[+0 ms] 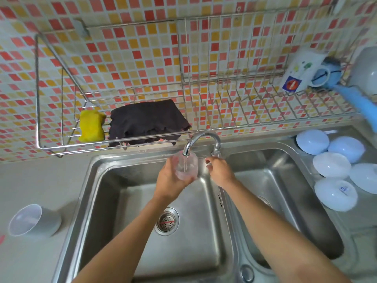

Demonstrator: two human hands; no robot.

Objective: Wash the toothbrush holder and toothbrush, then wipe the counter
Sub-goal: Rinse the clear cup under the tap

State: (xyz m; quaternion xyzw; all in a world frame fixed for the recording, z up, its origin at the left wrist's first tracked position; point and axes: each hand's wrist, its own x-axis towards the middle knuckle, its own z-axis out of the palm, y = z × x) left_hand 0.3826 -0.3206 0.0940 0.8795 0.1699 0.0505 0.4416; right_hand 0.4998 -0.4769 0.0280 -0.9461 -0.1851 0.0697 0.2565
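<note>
— Head view: what's under the faucet (201, 140)?

— A clear toothbrush holder (185, 167), over the left basin of the sink (122, 176), water running in. The left hand (170, 178) has its fingers wrapped around it.

— The right hand (219, 170)?

— Fingers at the tap base; grip unclear. 1 grey cup (33, 220) lies on the counter (40, 180).

Double sink (102, 201) at centre — faucet (201, 140) at its far edge. Cup (33, 220) on counter (30, 180), left. Bowls (336, 170) right. Wire rack (224, 123) on the far wall — sponge (90, 126) left of cloth (146, 121).
</note>
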